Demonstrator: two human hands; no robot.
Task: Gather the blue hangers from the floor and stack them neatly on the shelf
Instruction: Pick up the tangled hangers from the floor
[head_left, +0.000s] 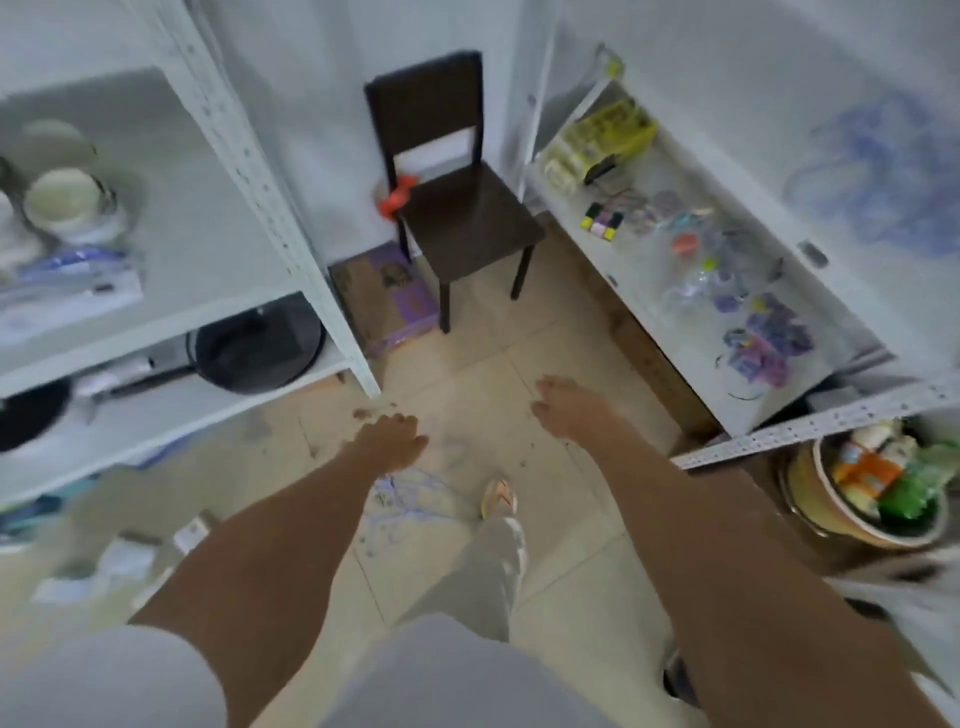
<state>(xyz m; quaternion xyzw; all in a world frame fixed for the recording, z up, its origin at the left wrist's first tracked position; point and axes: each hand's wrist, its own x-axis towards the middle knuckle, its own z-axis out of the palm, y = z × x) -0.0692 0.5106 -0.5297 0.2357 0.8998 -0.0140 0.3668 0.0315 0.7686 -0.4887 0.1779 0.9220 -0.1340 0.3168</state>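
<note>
Both hands empty, reaching down. Left hand (392, 434) fingers loosely curled, holding nothing; right hand (563, 408) fingers relaxed, slightly spread. Blue hangers (410, 493) lie tangled on the floor (571, 545) at 6 o'clock of the left hand, by the foot (498, 498). More blue hangers, blurred, already on the shelf (753, 171) at 2 o'clock. Step: pick up. Best to bend lower, gather hooks aligned, lift whole bunch without snagging; count unclear from blur.
</note>
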